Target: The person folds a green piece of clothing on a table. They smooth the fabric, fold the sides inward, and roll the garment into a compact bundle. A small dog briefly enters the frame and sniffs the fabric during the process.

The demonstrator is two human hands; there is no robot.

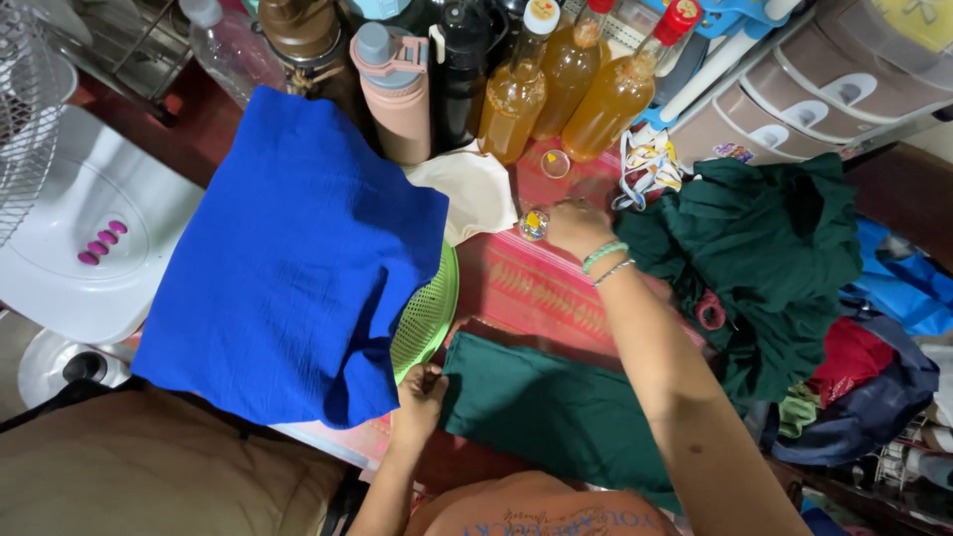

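- The left hand (422, 392) is closed on the near left corner of the folded green cloth (556, 412), thumb and fingers pinching its edge.
- That cloth lies flat at the near edge of the table, right in front of the person, partly over the red mat (536, 283).
- The right hand (574, 226) reaches away across the mat with its fingers curled down beside a small glass (533, 224). I cannot tell whether it grips the glass or only touches it.
- Two bead bracelets (606, 258) sit on that wrist.
- As I judge it, the step in hand is folding. One hand keeps the cloth's corner in place while the other is busy with small things on the mat.
- A further fold would call for both hands on the cloth, and a bare patch of mat beyond it to smooth it on.
- A small clear cup (555, 163) stands just past the glass, near the amber bottles (516, 94).
- A pink flask (392, 79) and a black bottle (462, 69) stand close beside those, crowding the far edge.
- To the left, a blue cloth (298, 258) drapes over a green basket (429, 313), which touches the left hand's side of the work.
- A cream cloth (476, 189) lies between the blue one and the glass.
- On the right, a heap of dark green clothes (764, 238) spills toward the mat and narrows the room.
- A white fan base (89, 238) sits far left.
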